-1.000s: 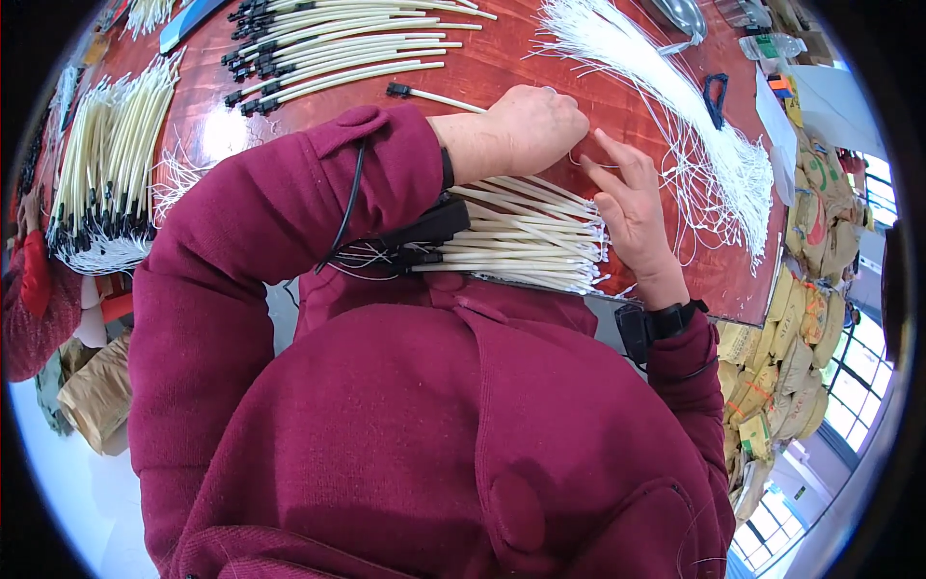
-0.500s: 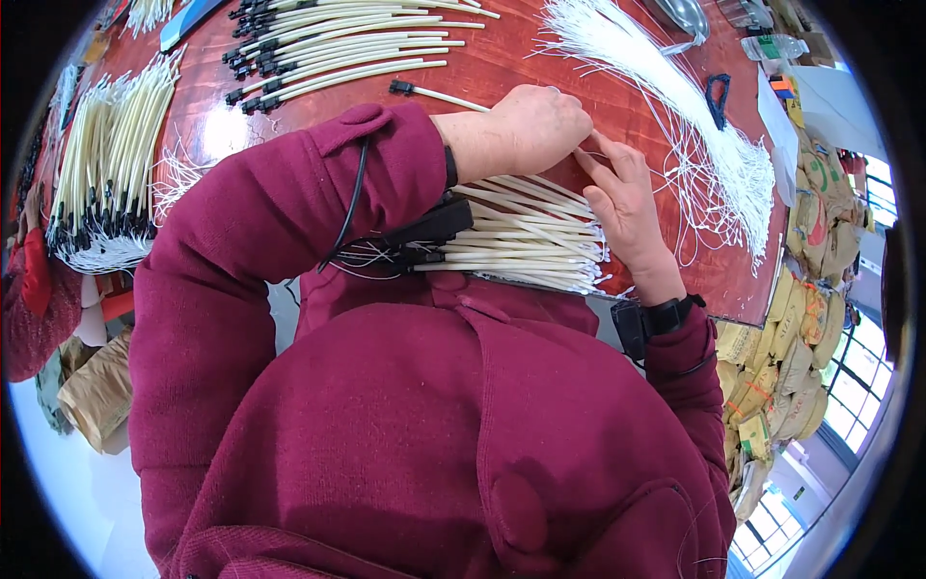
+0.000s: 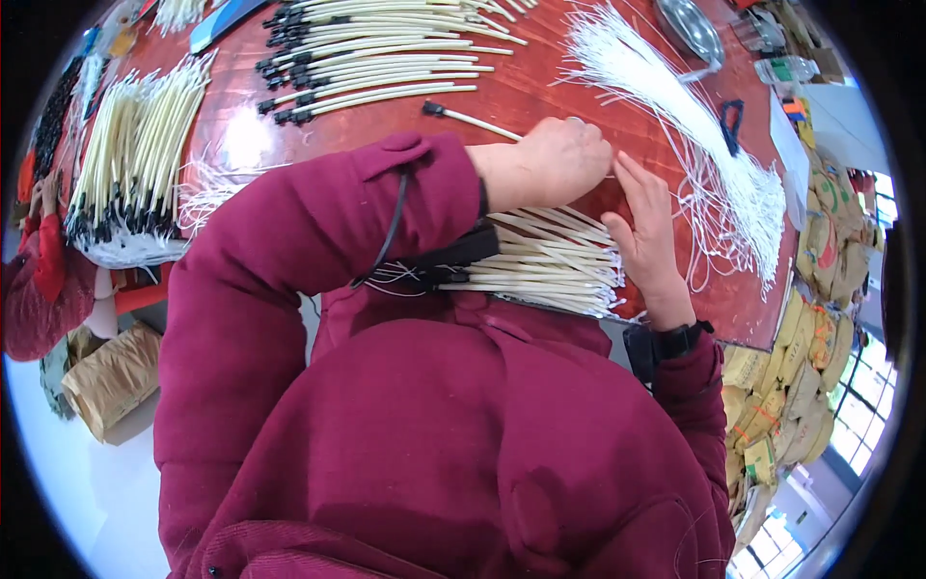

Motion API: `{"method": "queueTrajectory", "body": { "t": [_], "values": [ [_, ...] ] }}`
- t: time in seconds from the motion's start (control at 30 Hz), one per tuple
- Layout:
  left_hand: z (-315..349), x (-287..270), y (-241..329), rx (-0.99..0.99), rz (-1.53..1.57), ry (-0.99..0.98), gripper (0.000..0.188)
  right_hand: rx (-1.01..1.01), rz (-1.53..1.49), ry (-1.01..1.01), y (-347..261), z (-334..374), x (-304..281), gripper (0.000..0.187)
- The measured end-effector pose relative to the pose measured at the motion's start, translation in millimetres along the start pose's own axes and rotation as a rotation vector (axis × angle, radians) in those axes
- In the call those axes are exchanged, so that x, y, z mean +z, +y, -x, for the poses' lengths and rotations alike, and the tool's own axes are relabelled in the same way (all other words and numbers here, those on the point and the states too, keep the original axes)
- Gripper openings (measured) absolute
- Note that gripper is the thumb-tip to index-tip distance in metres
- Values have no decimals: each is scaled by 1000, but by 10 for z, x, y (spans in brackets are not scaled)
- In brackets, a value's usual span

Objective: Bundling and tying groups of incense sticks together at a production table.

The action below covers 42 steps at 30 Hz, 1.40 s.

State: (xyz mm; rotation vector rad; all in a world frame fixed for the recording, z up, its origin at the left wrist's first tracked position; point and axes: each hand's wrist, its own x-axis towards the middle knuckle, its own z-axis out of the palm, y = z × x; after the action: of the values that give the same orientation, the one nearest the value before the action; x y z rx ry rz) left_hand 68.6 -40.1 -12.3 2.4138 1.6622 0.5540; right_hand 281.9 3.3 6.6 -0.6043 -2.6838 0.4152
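the right hand [image 3: 644, 227], fingers splayed a second ago, has drawn them together just beside the curled left hand [image 3: 567, 162]; both seem busy at one spot. i cannot tell what either pinches. a black-tipped tube [image 3: 477, 122] reaches the left hand.

Bright; white glare on tabletop [image 3: 569, 101]; right-hand windows [image 3: 861, 398] overexposed; edges bent, corners black

Worktop [image 3: 535, 92]: red-brown, wood-look, glossy, with bright glare. Pale tubes [image 3: 550, 265]: plastic-looking, smooth, low sheen. Black end pieces [image 3: 433, 108]: dark, plastic-looking. White strands [image 3: 690, 135]: fine, smooth, material uncertain. Dish [image 3: 692, 29]: shiny, reflective metal. Bottle [image 3: 786, 69]: clear plastic, glossy. Coat [image 3: 386, 415]: maroon cloth, matt, soft-napped. Bag [image 3: 114, 378]: brown paper, creased. Sacks [image 3: 820, 241]: matt, wrinkled.
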Motion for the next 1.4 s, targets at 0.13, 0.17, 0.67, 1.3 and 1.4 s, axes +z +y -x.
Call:
{"method": "queueTrajectory", "body": {
  "t": [0.13,0.17,0.67,1.3,1.4],
  "values": [
    [54,-39,-44,-28,64,-7,16,27,5,44,100,-59,34,51],
    [72,-87,-59,-49,104,-8,16,24,-4,51,102,-68,33,51],
    [72,-230,44,-89,263,-29,13,-25,-57,116,84,-170,52,10],
    [71,-258,85,-93,306,-65,20,-5,-84,39,2,-181,46,12],
    [76,-269,88,-118,325,-71,19,52,-76,28,-34,-196,18,13]
  ]
}}
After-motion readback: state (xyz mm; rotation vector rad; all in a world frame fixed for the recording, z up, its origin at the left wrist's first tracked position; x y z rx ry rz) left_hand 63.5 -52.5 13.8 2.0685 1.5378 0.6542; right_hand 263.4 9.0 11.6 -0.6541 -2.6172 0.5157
